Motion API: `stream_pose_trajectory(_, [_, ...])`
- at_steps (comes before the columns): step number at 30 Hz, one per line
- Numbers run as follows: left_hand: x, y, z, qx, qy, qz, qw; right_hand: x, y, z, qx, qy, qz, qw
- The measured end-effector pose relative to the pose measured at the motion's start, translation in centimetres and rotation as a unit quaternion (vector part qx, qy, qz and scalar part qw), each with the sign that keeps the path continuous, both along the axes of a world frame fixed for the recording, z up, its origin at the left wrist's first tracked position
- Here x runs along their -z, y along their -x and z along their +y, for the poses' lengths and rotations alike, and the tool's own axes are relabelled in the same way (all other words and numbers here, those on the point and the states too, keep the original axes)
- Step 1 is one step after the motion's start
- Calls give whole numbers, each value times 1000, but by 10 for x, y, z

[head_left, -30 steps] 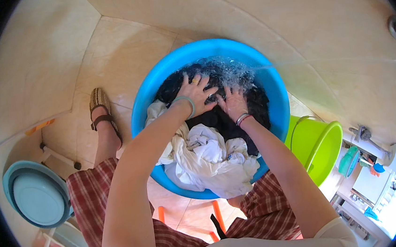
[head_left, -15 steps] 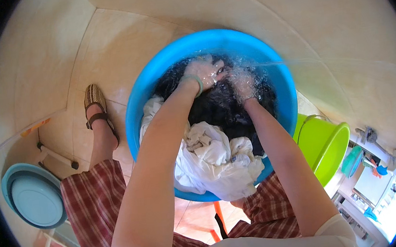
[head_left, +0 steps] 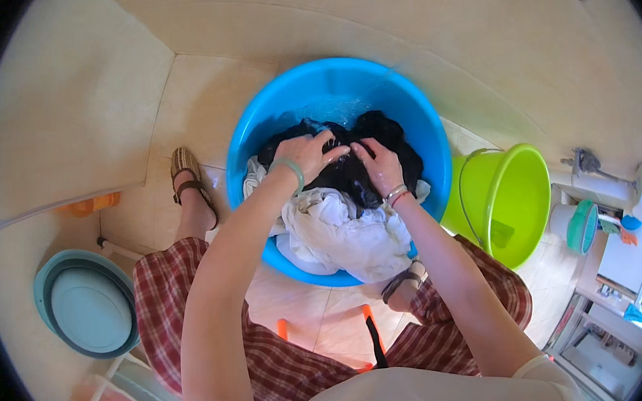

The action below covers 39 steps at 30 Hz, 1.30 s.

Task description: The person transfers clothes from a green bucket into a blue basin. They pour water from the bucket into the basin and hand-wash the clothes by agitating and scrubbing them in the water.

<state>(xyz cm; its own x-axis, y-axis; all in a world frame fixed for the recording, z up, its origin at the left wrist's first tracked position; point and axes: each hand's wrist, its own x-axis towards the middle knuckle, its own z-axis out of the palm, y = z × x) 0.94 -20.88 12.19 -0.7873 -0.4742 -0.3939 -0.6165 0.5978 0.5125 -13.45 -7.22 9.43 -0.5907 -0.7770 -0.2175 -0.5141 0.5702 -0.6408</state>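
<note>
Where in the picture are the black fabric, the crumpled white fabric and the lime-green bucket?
Black fabric (head_left: pixel 344 175): head view, on its folds near the middle of the heap.
Crumpled white fabric (head_left: pixel 346 229): head view, on its bunched upper surface.
Lime-green bucket (head_left: pixel 526 202): head view, on its inner wall.

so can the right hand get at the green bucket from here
Probably yes: the green bucket stands close beside the blue tub, so the right hand seems to need only to clear the tub's rim.
</note>
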Motion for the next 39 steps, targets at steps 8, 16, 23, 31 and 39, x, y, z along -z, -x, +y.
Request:
stream_pose_trajectory(8, [-33, -36, 42, -14, -11, -17, 1000, -4, -22, 37, -86, -93, -35, 991])
stream_pose_trajectory(16, [4, -26, 37, -44, -17, -121, 991, 53, -28, 11, -111, -239, -36, 964])
stream_pose_trajectory(23, [48, -13, 21, -27, 19, -104, 994, 64, -27, -4, -96, -240, -11, 966])
stream_pose_trajectory(31, [59, -12, 12, -20, 99, -98, 990, 47, -13, -33, -194, -224, 53, 954])
stream_pose_trajectory(39, [11, 30, 31, 9, -58, 40, 997, 46, 59, -23, -342, -203, 223, 890])
